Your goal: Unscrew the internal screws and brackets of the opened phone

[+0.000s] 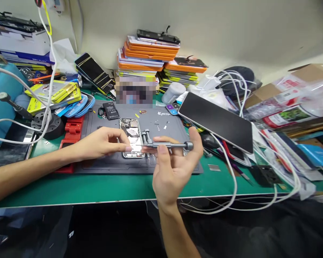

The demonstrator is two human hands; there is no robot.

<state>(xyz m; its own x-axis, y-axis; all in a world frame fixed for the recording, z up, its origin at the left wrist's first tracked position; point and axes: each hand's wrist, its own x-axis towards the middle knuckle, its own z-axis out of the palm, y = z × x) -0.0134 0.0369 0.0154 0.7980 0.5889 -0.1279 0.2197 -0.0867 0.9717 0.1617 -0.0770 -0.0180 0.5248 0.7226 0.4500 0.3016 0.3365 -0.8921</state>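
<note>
My right hand [170, 168] holds a slim grey screwdriver [172, 145] level, its tip pointing left and its round cap end near my raised fingers. Thumb and fingertips of my left hand [113, 142] are pinched together at the screwdriver's tip; whatever they grip is too small to make out. Beneath the hands lies an opened phone [134, 126], its inner parts exposed, on a grey work mat [104, 166]. More grey screwdrivers [145, 134] are on the mat right of the phone, partly hidden by my right hand.
A black phone battery [111, 110], small screws and metal pieces [157, 126] lie on the mat. To the left are a red clamp [73, 129] and a round grey holder [48, 125]. A dark tablet [218, 120] leans at right among white cables [228, 168]. Orange boxes [150, 53] are stacked behind.
</note>
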